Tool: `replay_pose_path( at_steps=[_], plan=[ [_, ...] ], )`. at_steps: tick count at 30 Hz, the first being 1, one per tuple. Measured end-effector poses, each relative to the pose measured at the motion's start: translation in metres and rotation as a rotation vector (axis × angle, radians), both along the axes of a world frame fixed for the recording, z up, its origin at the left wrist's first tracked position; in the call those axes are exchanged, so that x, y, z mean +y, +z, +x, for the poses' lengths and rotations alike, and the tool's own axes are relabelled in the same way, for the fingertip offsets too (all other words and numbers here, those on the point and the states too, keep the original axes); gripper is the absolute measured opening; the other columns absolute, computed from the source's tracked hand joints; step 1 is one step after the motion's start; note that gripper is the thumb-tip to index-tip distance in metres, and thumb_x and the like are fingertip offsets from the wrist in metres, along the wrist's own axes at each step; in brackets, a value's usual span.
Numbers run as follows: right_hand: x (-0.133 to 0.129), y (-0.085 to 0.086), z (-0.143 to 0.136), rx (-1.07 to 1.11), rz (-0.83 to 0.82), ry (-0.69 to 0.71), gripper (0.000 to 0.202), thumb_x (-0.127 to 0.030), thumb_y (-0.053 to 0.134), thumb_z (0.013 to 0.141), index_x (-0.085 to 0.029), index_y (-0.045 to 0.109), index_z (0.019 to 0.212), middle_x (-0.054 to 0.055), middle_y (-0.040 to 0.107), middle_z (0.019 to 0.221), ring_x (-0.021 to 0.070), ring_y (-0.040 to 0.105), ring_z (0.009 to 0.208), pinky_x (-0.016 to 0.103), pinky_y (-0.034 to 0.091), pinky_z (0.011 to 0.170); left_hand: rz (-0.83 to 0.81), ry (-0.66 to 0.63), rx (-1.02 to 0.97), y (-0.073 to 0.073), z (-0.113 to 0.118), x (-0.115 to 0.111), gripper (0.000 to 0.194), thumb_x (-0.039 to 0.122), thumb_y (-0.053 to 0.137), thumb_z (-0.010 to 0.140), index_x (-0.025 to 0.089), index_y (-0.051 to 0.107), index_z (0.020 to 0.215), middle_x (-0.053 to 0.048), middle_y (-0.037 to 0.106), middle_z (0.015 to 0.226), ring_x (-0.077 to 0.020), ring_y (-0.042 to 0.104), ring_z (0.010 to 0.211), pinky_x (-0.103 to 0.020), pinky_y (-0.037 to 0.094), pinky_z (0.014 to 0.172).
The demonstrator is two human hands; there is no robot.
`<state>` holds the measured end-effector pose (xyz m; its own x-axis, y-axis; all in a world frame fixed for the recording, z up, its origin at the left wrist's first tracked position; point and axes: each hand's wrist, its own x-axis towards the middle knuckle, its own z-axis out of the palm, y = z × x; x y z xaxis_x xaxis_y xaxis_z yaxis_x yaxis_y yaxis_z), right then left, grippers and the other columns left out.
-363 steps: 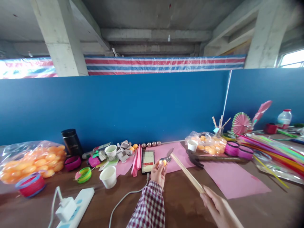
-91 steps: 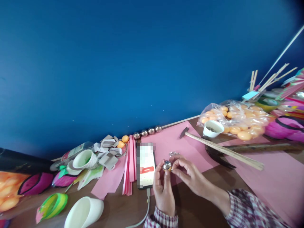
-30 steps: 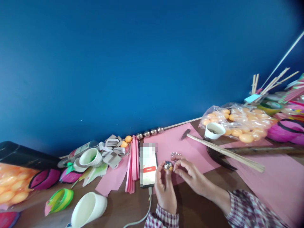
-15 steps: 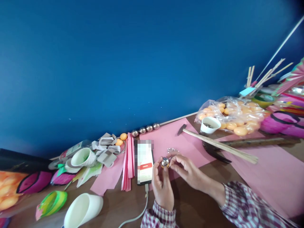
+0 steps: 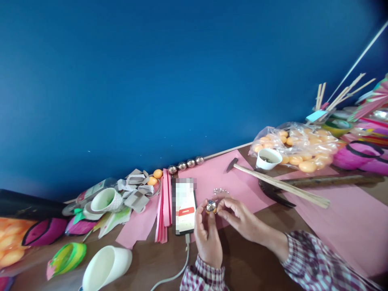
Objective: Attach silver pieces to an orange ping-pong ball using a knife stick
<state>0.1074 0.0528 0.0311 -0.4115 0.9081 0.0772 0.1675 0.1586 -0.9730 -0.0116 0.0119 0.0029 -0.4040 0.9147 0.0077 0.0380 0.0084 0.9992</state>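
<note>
My left hand (image 5: 208,238) grips a small ball (image 5: 211,205) between thumb and fingers. Shiny silver studs cover the ball's top, and orange shows along its lower edge. Close against its right side, the thumb and fingers of my right hand (image 5: 241,218) are pinched together; whatever they hold is too small to make out. Just beyond the right hand, several little silver studs (image 5: 220,191) lie on a pink sheet (image 5: 209,178). A row of several silver-covered balls (image 5: 186,165) stands by the blue wall.
Left of the hands lies a phone (image 5: 186,214) with a white cable (image 5: 182,270). A hammer (image 5: 279,184) rests at the right, near a white cup (image 5: 268,159) and a bag of orange balls (image 5: 303,145). Another white cup (image 5: 106,266) is at the front left.
</note>
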Motion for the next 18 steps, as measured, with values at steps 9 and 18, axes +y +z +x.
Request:
replay_pose_path(
  at_steps=[9, 18],
  plan=[
    [0.0003, 0.0000, 0.0008, 0.002, -0.018, 0.015, 0.017, -0.030, 0.044, 0.084, -0.018, 0.054, 0.076, 0.008, 0.053, 0.111, 0.0213, 0.045, 0.111, 0.034, 0.037, 0.090, -0.003, 0.003, -0.093, -0.0032, 0.0005, -0.0006, 0.035, 0.033, 0.048, 0.080, 0.017, 0.049, 0.112, -0.012, 0.052, 0.120, -0.0215, 0.049, 0.111, -0.036, 0.040, 0.093],
    [0.0001, -0.0022, 0.0004, -0.008, 0.014, 0.010, 0.013, -0.025, 0.045, 0.084, -0.018, 0.054, 0.077, 0.006, 0.050, 0.112, 0.0183, 0.048, 0.104, 0.031, 0.039, 0.086, 0.009, 0.008, 0.036, 0.0005, -0.0001, -0.0001, 0.035, 0.035, 0.048, 0.080, 0.019, 0.054, 0.111, -0.010, 0.053, 0.120, -0.0217, 0.045, 0.115, -0.035, 0.038, 0.095]
  ],
)
